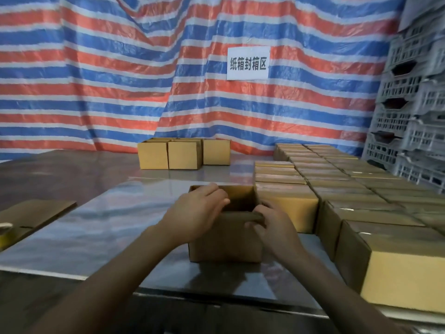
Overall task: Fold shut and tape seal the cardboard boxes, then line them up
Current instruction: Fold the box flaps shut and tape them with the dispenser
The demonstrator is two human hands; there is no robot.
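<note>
Nearest: 2 bare forearms rising from the bottom edge. Left hand point(197, 213) laid over the left rim of an open cardboard box point(224, 239), fingers nearly straight, pressing. Right hand point(274, 225) curled round the box's near top edge, gripping it. Box upright at the middle of the shiny metal surface point(108, 225), mouth up, front face square to the camera; long axis not clear. Just to its right, taped boxes point(337, 189) packed in rows running away, too many to count. At the far end, 3 open boxes point(183, 155) side by side. Far left: 1 flat cardboard sheet point(36, 210) and 1 tape roll point(4, 233), half cut off. Behind, a red, white and blue striped tarp point(96, 80) with 1 paper sign point(248, 63); stacked grey crates point(409, 116) at right.
</note>
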